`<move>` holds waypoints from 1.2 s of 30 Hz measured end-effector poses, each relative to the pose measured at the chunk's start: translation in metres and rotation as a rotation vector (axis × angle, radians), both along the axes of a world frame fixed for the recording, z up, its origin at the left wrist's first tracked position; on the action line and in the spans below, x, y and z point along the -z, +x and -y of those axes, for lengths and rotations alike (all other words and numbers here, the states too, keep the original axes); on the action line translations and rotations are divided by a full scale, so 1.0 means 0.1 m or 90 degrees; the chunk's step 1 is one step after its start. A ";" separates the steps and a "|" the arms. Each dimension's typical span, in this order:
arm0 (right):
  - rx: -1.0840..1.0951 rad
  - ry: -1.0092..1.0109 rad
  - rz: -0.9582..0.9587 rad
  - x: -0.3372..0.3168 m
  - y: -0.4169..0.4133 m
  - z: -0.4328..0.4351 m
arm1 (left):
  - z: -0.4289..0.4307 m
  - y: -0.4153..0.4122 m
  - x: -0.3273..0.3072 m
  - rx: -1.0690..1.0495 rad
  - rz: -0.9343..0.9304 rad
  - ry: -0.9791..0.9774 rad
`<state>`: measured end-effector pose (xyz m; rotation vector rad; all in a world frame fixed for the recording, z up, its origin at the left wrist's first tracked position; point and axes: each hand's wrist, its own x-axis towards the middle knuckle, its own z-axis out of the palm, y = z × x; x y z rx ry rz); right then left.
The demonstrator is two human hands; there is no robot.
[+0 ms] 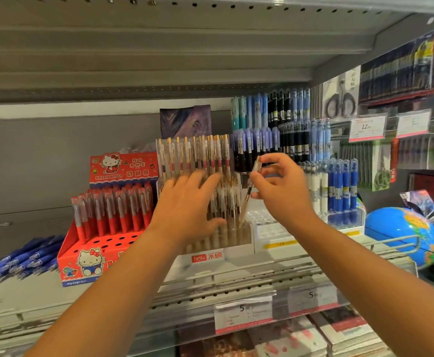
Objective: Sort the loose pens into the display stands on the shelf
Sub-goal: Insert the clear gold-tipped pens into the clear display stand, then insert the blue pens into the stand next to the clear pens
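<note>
My right hand (pixel 280 191) pinches a clear pen (pixel 249 194) tip-down over the white stand's (pixel 205 257) right slots. My left hand (pixel 187 210), fingers spread, steadies the standing pens (pixel 197 150).

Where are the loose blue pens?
Head view, far left: the loose blue pens lie on the shelf, just left of the red Hello Kitty stand.

Even indoor light; edges warped, right side perhaps motion-blurred
</note>
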<state>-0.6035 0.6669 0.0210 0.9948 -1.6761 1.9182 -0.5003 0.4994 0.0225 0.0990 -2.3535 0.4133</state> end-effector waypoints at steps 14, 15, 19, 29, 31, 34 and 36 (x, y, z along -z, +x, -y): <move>0.103 0.230 -0.091 0.18 -0.11 0.21 | 0.07 -0.13 0.15 -0.036 -0.040 -0.034; 0.103 0.237 -0.081 0.22 -0.11 0.21 | 0.06 -0.13 0.15 -0.036 -0.042 -0.036; 0.110 0.233 -0.053 0.30 -0.11 0.18 | 0.05 -0.14 0.18 -0.036 -0.051 -0.035; 0.022 0.179 0.019 0.32 0.08 0.02 | 0.04 0.15 0.05 0.058 -0.013 0.070; 0.012 0.149 0.001 0.31 0.18 -0.01 | 0.04 0.35 0.09 0.106 -0.029 0.141; -0.086 0.185 -0.026 0.29 0.41 -0.01 | 0.01 0.69 0.19 0.148 -0.059 0.279; -0.166 0.240 -0.036 0.29 0.59 0.03 | 0.03 0.95 0.26 0.173 -0.104 0.371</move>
